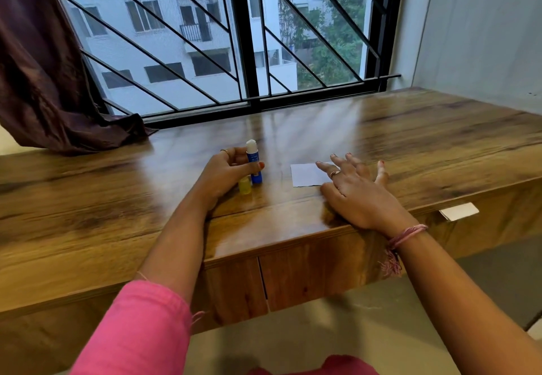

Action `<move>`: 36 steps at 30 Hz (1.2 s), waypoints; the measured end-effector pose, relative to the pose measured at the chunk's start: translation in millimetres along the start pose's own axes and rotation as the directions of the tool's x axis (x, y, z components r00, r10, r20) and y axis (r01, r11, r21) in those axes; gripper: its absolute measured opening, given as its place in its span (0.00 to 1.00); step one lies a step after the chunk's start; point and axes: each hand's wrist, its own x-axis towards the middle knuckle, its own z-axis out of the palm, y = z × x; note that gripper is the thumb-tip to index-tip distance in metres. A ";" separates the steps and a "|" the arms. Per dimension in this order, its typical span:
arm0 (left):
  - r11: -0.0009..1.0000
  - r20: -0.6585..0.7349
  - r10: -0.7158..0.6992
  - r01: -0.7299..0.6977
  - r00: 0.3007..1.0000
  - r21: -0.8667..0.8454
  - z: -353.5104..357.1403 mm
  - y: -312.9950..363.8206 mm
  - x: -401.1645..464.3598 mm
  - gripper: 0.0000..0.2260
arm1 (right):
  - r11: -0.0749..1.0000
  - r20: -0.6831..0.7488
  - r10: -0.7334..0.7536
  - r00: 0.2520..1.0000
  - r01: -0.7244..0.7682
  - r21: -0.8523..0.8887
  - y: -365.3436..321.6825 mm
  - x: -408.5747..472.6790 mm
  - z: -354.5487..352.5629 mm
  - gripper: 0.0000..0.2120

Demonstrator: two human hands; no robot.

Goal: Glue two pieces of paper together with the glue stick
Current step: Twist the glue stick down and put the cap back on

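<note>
The left hand [225,173] grips the uncapped blue glue stick [254,163] upright, ready; at three o'clock, the right hand [356,189] lies flat-fingered, pinning the small white paper rectangle [306,174].

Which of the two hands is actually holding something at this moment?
The left hand: its fingers grip the upright blue glue stick, uncapped. The right hand lies flat, fingers spread, on the white paper.
</note>
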 end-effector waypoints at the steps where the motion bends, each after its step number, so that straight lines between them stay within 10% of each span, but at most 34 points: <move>1: 1.000 -0.007 0.008 -0.008 1.000 -0.001 -0.2 -0.2 -0.4 0.18 | 1.000 -0.002 -0.002 1.000 0.002 0.001 -0.1 -0.3 -0.1 0.25; 10: 0.989 -0.071 0.056 -0.065 0.996 -0.130 -3.6 -1.7 0.9 0.14 | 0.998 -0.065 -0.054 0.996 0.053 -0.015 -9.4 4.6 -8.3 0.26; 14: 0.961 -0.092 0.080 -0.101 0.993 -0.257 -4.4 0.4 -0.7 0.13 | 0.926 -0.255 -0.195 0.947 0.263 0.271 -33.9 18.0 -13.7 0.21; 24: 0.925 -0.056 0.167 -0.176 0.984 -0.336 -4.3 6.8 -4.7 0.14 | 0.631 0.063 -0.292 0.954 0.143 0.763 -60.3 52.0 -14.2 0.11; 36: 0.949 0.009 0.194 -0.185 0.981 -0.254 -0.8 8.4 -9.9 0.14 | 0.577 0.087 -0.282 0.956 0.096 0.811 -65.3 44.0 -1.7 0.13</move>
